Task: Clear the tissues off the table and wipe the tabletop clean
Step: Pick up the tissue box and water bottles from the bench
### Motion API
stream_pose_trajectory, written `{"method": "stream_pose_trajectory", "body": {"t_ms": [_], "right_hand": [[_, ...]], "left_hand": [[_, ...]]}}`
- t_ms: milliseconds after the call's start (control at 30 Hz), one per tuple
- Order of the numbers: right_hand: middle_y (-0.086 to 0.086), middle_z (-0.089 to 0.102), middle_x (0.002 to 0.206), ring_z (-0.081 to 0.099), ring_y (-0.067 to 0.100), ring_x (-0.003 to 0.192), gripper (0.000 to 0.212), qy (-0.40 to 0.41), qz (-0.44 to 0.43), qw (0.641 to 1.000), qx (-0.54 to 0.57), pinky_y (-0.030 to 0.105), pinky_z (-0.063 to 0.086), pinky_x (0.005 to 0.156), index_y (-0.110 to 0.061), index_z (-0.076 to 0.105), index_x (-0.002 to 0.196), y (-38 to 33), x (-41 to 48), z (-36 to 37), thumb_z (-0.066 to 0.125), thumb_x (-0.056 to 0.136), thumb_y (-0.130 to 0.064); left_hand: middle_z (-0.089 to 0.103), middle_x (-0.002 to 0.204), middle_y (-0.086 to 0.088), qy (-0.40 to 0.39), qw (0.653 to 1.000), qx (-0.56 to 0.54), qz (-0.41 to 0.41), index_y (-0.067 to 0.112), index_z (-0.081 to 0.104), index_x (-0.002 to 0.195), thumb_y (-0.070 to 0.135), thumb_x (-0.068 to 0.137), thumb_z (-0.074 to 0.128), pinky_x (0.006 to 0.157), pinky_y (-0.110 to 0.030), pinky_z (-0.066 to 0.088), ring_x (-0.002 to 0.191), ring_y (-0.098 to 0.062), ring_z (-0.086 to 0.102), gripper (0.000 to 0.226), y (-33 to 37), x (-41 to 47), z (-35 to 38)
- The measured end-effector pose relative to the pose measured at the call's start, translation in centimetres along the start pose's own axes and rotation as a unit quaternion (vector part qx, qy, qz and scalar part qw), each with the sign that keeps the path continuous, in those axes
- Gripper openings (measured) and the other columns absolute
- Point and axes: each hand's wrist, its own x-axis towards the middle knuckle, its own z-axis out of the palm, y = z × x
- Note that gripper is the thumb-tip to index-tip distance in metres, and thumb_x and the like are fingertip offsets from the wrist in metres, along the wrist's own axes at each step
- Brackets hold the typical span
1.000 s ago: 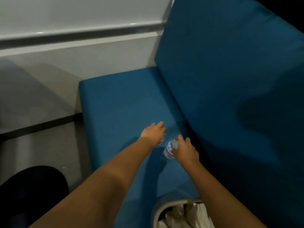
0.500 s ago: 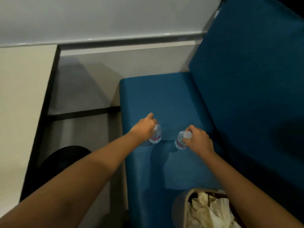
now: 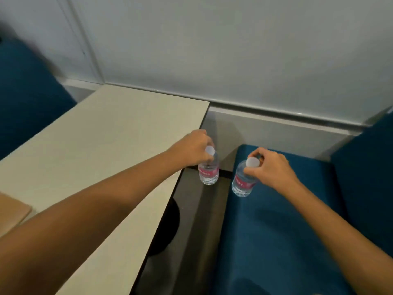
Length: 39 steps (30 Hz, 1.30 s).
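My left hand (image 3: 191, 149) grips a small clear water bottle (image 3: 208, 171) with a pink label and white cap by its neck, held in the air over the gap between the table and the seat. My right hand (image 3: 269, 167) holds a second, like bottle (image 3: 242, 183) by its cap end, above the near left part of the blue seat. The beige tabletop (image 3: 102, 150) stretches to the left under my left forearm. No tissues show on it.
A blue upholstered bench (image 3: 276, 231) fills the right, its backrest (image 3: 365, 167) further right. A pale wall (image 3: 212, 50) runs behind. A tan board corner (image 3: 12, 211) lies on the table at left. The dark table base (image 3: 168, 226) stands on the floor below.
Both hands lifted the two bottles off the blue seat and carried them left toward the table. My view swung left; the bin with tissues has dropped out of sight.
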Motion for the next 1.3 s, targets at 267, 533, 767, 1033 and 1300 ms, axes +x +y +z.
{"method": "stream_pose_trajectory", "body": {"t_ms": [267, 533, 767, 1033, 1300], "right_hand": [[-0.002, 0.057, 0.077, 0.05, 0.009, 0.067, 0.026, -0.048, -0.151, 0.987, 0.041, 0.021, 0.039, 0.055, -0.016, 0.06, 0.091, -13.9, -2.7, 0.0, 0.075, 0.07, -0.02], [0.002, 0.062, 0.086, 0.056, 0.013, 0.074, 0.021, -0.155, -0.272, 0.95, 0.013, 0.025, 0.046, 0.058, -0.021, 0.063, 0.09, -25.3, -9.8, 3.0, 0.073, 0.072, -0.023], [-0.001, 0.061, 0.08, 0.054, 0.01, 0.068, 0.018, -0.249, -0.352, 0.902, 0.026, 0.02, 0.044, 0.053, -0.018, 0.063, 0.089, -32.0, -17.3, 7.9, 0.073, 0.073, -0.018], [-0.002, 0.059, 0.077, 0.055, 0.014, 0.073, 0.022, -0.344, -0.408, 0.846, 0.012, 0.028, 0.05, 0.061, -0.016, 0.062, 0.088, -36.5, -24.3, 15.3, 0.075, 0.07, -0.019], [-0.004, 0.055, 0.072, 0.05, 0.01, 0.063, 0.024, -0.377, -0.431, 0.82, -0.011, 0.015, 0.04, 0.048, -0.017, 0.059, 0.089, -38.8, -28.5, 21.4, 0.076, 0.072, -0.023]], "left_hand": [[0.059, 0.106, -0.003, 0.137, 0.986, 0.016, -0.091, 0.014, 0.066, 0.114, 0.034, 0.083, 0.064, 0.072, -0.026, 0.041, 0.088, -0.015, 0.05, 0.036, -4.8, -13.1, -10.9], [0.056, 0.082, 0.011, 0.27, 0.94, -0.026, -0.209, 0.019, 0.069, 0.106, 0.034, 0.079, 0.069, 0.062, -0.012, 0.041, 0.071, -0.003, 0.053, 0.031, -6.2, -30.1, -16.5], [0.057, 0.074, 0.022, 0.346, 0.882, -0.031, -0.318, 0.021, 0.071, 0.094, 0.029, 0.077, 0.07, 0.053, 0.001, 0.038, 0.063, 0.017, 0.051, 0.02, -6.3, -44.0, -16.7], [0.056, 0.072, 0.017, 0.34, 0.831, -0.035, -0.439, 0.014, 0.072, 0.096, 0.025, 0.076, 0.072, 0.065, -0.026, 0.053, 0.066, -0.003, 0.054, 0.023, -8.1, -54.0, -13.3], [0.057, 0.081, 0.007, 0.312, 0.813, -0.053, -0.49, 0.015, 0.071, 0.1, 0.029, 0.077, 0.07, 0.071, -0.03, 0.052, 0.079, -0.011, 0.056, 0.027, -11.5, -58.1, -9.9]]}}
